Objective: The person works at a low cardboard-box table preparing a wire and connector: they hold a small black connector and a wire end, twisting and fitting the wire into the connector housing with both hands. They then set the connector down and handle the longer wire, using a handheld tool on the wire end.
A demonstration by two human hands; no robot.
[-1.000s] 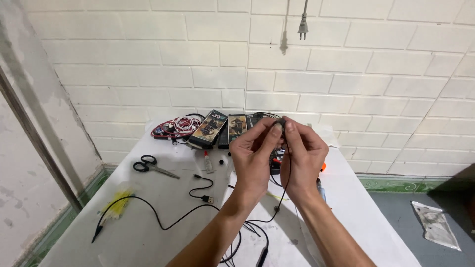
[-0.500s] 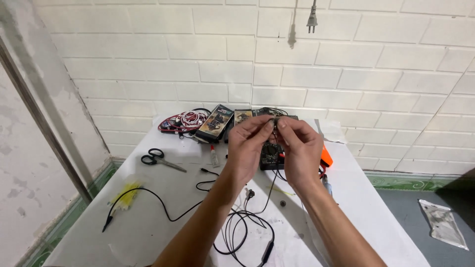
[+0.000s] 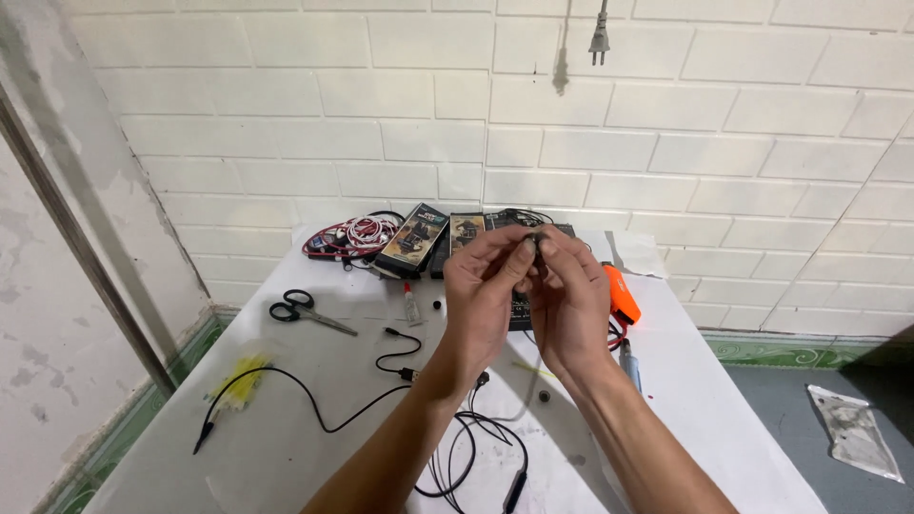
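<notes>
My left hand and my right hand are raised together above the white table, fingertips meeting. Between them they pinch a small dark earbud piece. A thin black wire hangs down from it toward the black earphone cable looped on the table near my forearms. Behind my hands lie several flat dark boxes.
Black scissors lie at the left, a small glue tube beside them. A red and white cable bundle sits at the back. An orange tool lies right of my hands. A yellow packet rests at the near left.
My hands have stayed together on the small piece and risen slightly. The view has tilted, so the table and cables sit lower in the picture.
</notes>
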